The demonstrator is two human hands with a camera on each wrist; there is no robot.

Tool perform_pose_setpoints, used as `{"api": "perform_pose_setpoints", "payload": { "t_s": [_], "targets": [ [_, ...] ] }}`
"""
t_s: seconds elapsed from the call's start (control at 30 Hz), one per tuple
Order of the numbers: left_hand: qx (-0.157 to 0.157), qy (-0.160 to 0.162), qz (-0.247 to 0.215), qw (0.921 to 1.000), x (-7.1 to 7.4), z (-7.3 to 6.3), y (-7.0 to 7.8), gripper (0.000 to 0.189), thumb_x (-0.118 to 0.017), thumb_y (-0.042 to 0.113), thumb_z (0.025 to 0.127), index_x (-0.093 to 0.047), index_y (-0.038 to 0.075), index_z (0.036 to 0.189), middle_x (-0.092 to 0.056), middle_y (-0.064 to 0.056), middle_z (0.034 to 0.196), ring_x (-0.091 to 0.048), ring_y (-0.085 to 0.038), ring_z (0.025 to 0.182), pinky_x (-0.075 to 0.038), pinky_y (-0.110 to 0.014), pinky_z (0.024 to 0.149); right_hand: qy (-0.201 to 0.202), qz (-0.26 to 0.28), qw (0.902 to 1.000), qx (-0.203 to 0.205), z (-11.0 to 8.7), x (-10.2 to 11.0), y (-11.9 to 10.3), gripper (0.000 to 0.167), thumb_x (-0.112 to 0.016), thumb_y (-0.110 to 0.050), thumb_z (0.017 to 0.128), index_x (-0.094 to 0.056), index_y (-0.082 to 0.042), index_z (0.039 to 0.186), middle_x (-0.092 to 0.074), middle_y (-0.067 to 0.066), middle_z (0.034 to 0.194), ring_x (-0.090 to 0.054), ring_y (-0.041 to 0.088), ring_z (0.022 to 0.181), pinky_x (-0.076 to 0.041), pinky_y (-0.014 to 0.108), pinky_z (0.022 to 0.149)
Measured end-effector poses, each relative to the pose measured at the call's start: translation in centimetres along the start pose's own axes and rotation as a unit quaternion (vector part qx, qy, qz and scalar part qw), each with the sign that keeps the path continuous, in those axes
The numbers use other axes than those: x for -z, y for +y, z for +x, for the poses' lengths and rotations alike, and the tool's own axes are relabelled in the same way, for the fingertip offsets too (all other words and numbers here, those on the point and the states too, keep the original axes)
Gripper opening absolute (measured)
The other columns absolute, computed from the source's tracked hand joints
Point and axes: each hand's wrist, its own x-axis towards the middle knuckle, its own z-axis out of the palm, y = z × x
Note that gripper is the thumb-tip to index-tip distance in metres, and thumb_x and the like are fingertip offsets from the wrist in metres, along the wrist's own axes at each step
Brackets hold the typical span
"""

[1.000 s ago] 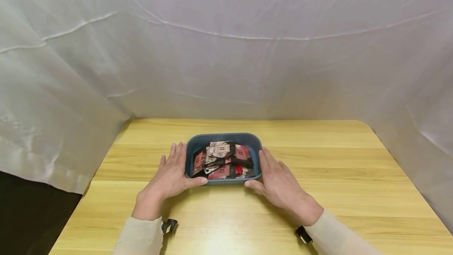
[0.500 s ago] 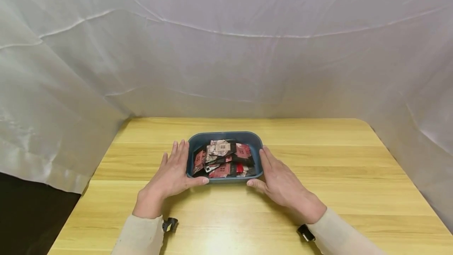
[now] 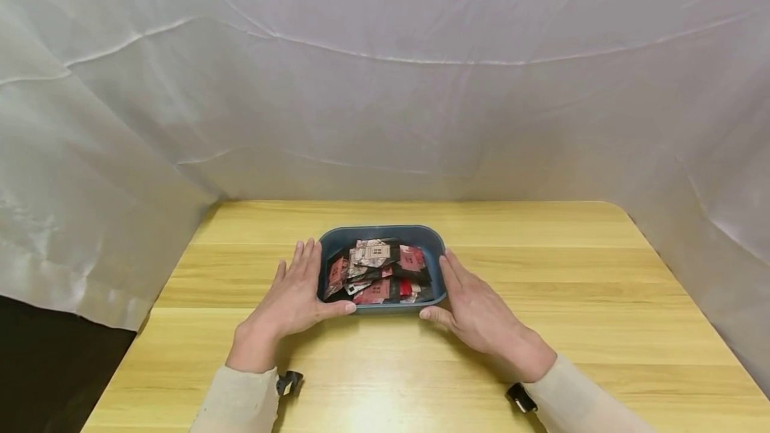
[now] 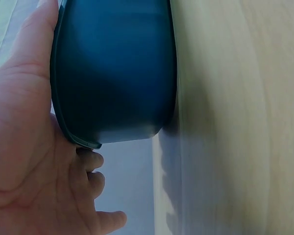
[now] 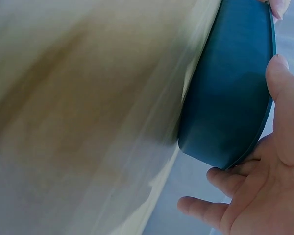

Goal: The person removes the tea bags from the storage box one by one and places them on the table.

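A dark blue rectangular box (image 3: 385, 309) with rounded corners stands on the table, holding several flat sachets (image 3: 373, 272) in black, pink and pale floral print. My left hand (image 3: 287, 303) lies along its left side, fingers straight and thumb along the front rim. On the other side, my right hand (image 3: 478, 309) rests its straight fingers against the right wall, its thumb at the front rim. Both wrist views show the box's smooth outer wall, with the left palm (image 4: 29, 161) and the right palm (image 5: 264, 200) beside the rim.
The light wood table (image 3: 385, 366) extends around the box to both sides and toward me. A pale fabric curtain (image 3: 385, 99) hangs behind its far edge and along the sides. Dark floor (image 3: 54, 366) shows at the lower left.
The box and both hands have shifted very slightly to the right since the first frame. The hands keep the same pose, and the sachets lie as before.
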Motion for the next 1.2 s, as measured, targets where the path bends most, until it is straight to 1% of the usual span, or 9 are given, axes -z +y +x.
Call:
{"api": "perform_pose_setpoints", "payload": {
  "t_s": [0.13,0.3,0.4,0.57,0.63,0.73,0.87,1.03,1.2],
  "targets": [
    [-0.003,0.002,-0.002,1.0,0.0,0.0,0.0,0.144,-0.065,0.091,0.075,-0.001,0.002,0.169,0.005,-0.017,0.177,0.004,-0.038,0.164,-0.004,-0.066,0.13,0.0,-0.017,0.9998,0.006,0.0,0.4,-0.1,0.106,-0.061,-0.066,0.098,-0.027,0.013,0.16,-0.025,0.035,0.167,-0.046,0.05,0.146,-0.046,0.057,0.116],
    [0.001,0.002,-0.01,0.9999,-0.2,-0.2,0.1,0.146,-0.067,0.091,0.074,0.0,0.002,0.169,0.005,-0.018,0.176,0.004,-0.037,0.164,-0.004,-0.066,0.13,-0.007,-0.059,0.9982,0.004,1.0,2.1,-0.7,0.096,-0.057,-0.066,0.099,-0.044,0.012,0.153,-0.043,0.033,0.159,-0.051,0.049,0.142,-0.047,0.057,0.115],
    [0.001,0.005,-0.012,0.9999,-0.2,-0.3,0.2,0.145,-0.068,0.089,0.075,-0.001,0.002,0.169,0.004,-0.018,0.176,0.004,-0.038,0.164,-0.005,-0.067,0.129,-0.01,-0.08,0.9967,0.008,2.5,3.4,-1.7,0.09,-0.059,-0.065,0.099,-0.051,0.009,0.15,-0.05,0.03,0.155,-0.053,0.047,0.141,-0.047,0.058,0.115],
    [-0.002,0.01,-0.007,0.9999,0.1,-0.3,0.2,0.144,-0.069,0.088,0.076,-0.002,0.0,0.168,0.001,-0.021,0.176,0.002,-0.04,0.164,-0.007,-0.068,0.129,-0.016,-0.1,0.9925,0.068,6.2,4.7,-4.8,0.081,-0.066,-0.058,0.099,-0.054,0.004,0.149,-0.053,0.024,0.155,-0.052,0.041,0.144,-0.044,0.055,0.119],
    [-0.004,0.012,-0.006,0.9999,0.1,-0.3,0.2,0.144,-0.068,0.088,0.076,-0.003,-0.001,0.168,-0.001,-0.022,0.176,0.001,-0.04,0.164,-0.007,-0.068,0.129,-0.018,-0.103,0.99,0.095,7.9,4.5,-6.2,0.078,-0.069,-0.056,0.099,-0.055,0.002,0.149,-0.054,0.022,0.155,-0.053,0.039,0.144,-0.044,0.053,0.12],
    [-0.008,0.011,-0.009,0.9999,0.0,-0.3,0.2,0.143,-0.068,0.088,0.077,-0.004,-0.002,0.168,-0.001,-0.023,0.176,0.001,-0.041,0.164,-0.008,-0.069,0.129,-0.038,-0.11,0.9861,0.119,10.1,3.5,-8.2,0.08,-0.068,-0.057,0.099,-0.053,0.001,0.152,-0.054,0.019,0.156,-0.052,0.036,0.145,-0.044,0.05,0.121],
    [-0.012,0.005,-0.018,0.9998,-0.2,-0.3,0.2,0.141,-0.07,0.084,0.079,-0.002,-0.002,0.168,0.0,-0.023,0.176,0.003,-0.041,0.164,-0.008,-0.07,0.128,-0.091,-0.122,0.9795,0.132,12.1,1.9,-10.3,0.084,-0.066,-0.061,0.099,-0.049,-0.001,0.156,-0.052,0.016,0.158,-0.048,0.033,0.148,-0.041,0.047,0.123],
    [-0.017,0.008,-0.023,0.9996,-0.3,-0.4,0.2,0.14,-0.07,0.084,0.079,-0.004,-0.002,0.168,-0.004,-0.025,0.176,0.0,-0.043,0.164,-0.009,-0.073,0.126,-0.128,-0.124,0.9765,0.121,13.4,0.5,-11.7,0.091,-0.067,-0.066,0.095,-0.045,-0.004,0.159,-0.049,0.013,0.161,-0.046,0.031,0.151,-0.041,0.048,0.124],
    [-0.012,0.001,-0.03,0.9995,-0.3,-0.5,0.2,0.14,-0.072,0.082,0.079,-0.001,0.002,0.169,-0.003,-0.022,0.177,0.002,-0.039,0.164,-0.009,-0.071,0.128,-0.162,-0.125,0.9739,0.098,14.3,-0.4,-12.4,0.094,-0.07,-0.068,0.092,-0.043,-0.009,0.16,-0.047,0.009,0.164,-0.044,0.03,0.151,-0.041,0.053,0.122]
  ]
}}
